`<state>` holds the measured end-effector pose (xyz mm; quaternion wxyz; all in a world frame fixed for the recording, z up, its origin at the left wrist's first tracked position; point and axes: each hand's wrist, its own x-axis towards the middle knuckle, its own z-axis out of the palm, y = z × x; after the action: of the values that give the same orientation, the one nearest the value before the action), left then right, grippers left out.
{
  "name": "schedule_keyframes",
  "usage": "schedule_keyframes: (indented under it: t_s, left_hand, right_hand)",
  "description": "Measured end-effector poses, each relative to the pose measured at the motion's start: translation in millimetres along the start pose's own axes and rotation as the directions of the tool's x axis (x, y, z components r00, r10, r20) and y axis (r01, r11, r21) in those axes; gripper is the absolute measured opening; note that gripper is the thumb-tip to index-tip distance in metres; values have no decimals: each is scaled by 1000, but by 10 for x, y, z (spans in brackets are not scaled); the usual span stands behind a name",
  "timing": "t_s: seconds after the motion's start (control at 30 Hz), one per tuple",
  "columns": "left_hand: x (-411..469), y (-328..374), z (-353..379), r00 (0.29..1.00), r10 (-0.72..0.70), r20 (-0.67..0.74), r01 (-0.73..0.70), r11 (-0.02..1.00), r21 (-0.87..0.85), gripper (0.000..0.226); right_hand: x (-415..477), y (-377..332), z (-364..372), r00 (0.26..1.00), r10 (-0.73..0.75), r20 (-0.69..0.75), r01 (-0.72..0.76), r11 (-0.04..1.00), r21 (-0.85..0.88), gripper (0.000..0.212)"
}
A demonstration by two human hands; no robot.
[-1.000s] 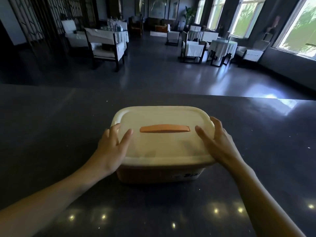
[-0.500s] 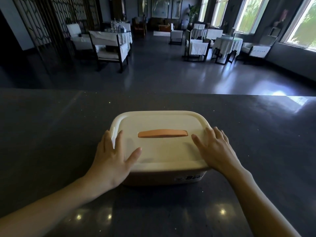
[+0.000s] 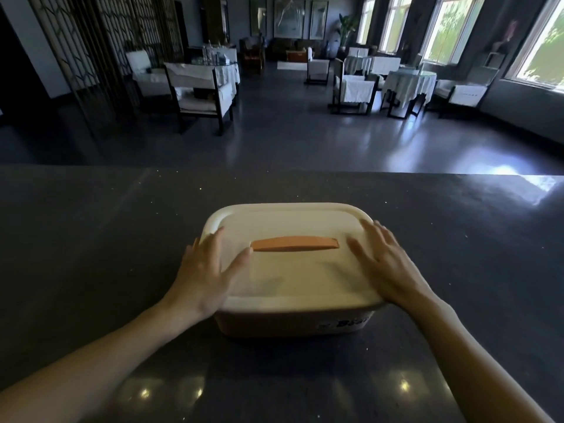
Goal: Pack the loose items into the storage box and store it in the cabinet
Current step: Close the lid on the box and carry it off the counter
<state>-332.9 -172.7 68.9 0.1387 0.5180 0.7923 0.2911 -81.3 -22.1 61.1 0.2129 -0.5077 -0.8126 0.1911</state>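
Observation:
The storage box has an orange body and a cream lid with a flat orange handle. It stands on the dark countertop in front of me, lid on. My left hand lies flat on the lid's left side, fingers spread, thumb near the handle's left end. My right hand lies flat on the lid's right side, fingers apart. Neither hand grips anything. The box's contents are hidden under the lid. No loose items or cabinet are in view.
The countertop's far edge runs across the view, with dark polished floor beyond it. Farther off stand chairs and cloth-covered tables, a lattice screen at the left and bright windows at the right.
Both hands have slid from the lid's near corners up onto its top, toward the handle. The view has tilted up slightly; the box has stayed put.

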Motion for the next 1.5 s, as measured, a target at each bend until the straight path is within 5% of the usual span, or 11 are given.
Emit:
schedule_keyframes:
  t_s: [0.13, 0.23, 0.37, 0.6, 0.77, 1.1, 1.5]
  left_hand:
    - [146, -127, -55, 972, -188, -142, 201, 976, 87, 80]
    - [197, -159, -46, 941, -332, -66, 320, 937, -140, 86]
    - [196, -132, -9, 908, -417, -32, 395, 882, -257, 85]
    - [177, -75, 0, 920, -370, -132, 322, 902, -286, 80]
    - [196, -141, 28, 888, -439, -134, 388, 875, -291, 76]
    - [221, -198, 80, 916, -344, -207, 300, 929, -218, 41]
    - [183, -86, 9, 940, -294, -175, 270, 951, -150, 33]
  right_hand:
    - [123, 102, -66, 994, 109, -10, -109, 994, 32, 76]
    - [179, 129, -11, 980, 183, 84, -185, 983, 9, 74]
    - [183, 111, -5, 973, 231, 13, -231, 969, 88, 81]
    - [154, 83, -1, 971, 216, -105, -206, 974, 94, 88]
    - [193, 127, -6, 955, 297, -20, -292, 948, 131, 66]
    - [182, 131, 21, 951, 307, -29, -290, 923, 253, 76]
    - [168, 65, -19, 971, 221, -91, -212, 973, 96, 65]
